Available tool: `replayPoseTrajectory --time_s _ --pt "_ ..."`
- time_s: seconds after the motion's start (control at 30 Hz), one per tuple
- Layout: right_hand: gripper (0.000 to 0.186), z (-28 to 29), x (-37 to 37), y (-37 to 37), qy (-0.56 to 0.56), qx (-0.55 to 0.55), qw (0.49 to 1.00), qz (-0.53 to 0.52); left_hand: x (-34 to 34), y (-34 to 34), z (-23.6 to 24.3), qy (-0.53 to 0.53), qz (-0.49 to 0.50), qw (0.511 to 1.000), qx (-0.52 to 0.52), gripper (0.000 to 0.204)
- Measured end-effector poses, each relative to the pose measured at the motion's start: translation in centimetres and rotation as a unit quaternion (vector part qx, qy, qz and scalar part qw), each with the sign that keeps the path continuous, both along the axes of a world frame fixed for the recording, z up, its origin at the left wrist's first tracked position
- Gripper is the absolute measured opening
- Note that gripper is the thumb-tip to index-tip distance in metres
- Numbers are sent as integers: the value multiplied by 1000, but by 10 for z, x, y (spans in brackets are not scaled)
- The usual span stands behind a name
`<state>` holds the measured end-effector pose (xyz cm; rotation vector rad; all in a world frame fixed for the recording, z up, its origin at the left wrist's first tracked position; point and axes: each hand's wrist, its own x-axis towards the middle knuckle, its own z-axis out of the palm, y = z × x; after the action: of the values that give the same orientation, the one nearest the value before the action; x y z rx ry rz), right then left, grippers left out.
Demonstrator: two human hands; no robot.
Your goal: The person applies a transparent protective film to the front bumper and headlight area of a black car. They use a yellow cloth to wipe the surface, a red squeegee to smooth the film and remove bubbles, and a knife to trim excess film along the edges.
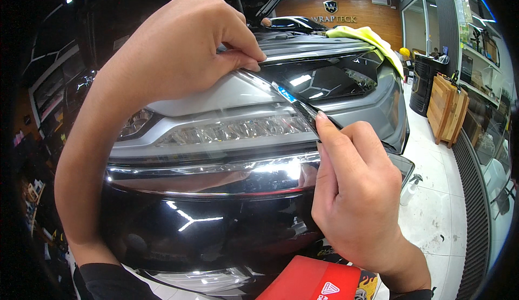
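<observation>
A car's headlight (232,129), with clear ribbed lens and silver housing, fills the middle of the head view. Over its upper edge arches my left hand (194,45), thumb and forefinger pinched together; what lies between the tips is too small to make out. My right hand (357,175) is closed at the headlight's right end, holding a slim black strip-like piece (304,110) with a blue and white label. This piece slants up and left toward my left fingertips. I cannot tell whether it touches the headlight or my left fingers.
Below the headlight is the glossy black bumper (216,219). A yellow-green cloth (359,35) drapes over the car's front. A flat red item (303,281) shows at the bottom. On the right stand a wooden box (447,108), a black drum (424,83) and a spray bottle (409,192).
</observation>
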<state>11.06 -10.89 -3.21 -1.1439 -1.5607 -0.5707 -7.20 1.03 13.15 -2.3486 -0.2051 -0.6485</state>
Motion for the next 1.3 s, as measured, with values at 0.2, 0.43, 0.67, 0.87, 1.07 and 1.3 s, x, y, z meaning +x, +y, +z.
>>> replayPoseTrajectory --time_s 0.2,0.43,0.67,0.87,1.07,1.3 --pt "31 -1 0 1 1 11 1000 6 -2 -2 1 3 9 1000 -4 15" --pt "32 -1 1 -2 4 4 1000 3 -1 -2 1 7 7 1000 4 15" --pt "32 -1 1 -3 0 -3 1000 -2 -2 -4 1 9 0 1000 -2 14" --pt "32 -1 1 -4 8 -6 1000 -2 -1 -4 1 9 -1 1000 5 15" --pt "31 -3 2 -5 12 -8 1000 -6 -2 -2 0 4 0 1000 -1 15" --pt "31 -3 2 -7 9 -1 1000 -10 -1 -3 1 8 2 1000 -3 15"
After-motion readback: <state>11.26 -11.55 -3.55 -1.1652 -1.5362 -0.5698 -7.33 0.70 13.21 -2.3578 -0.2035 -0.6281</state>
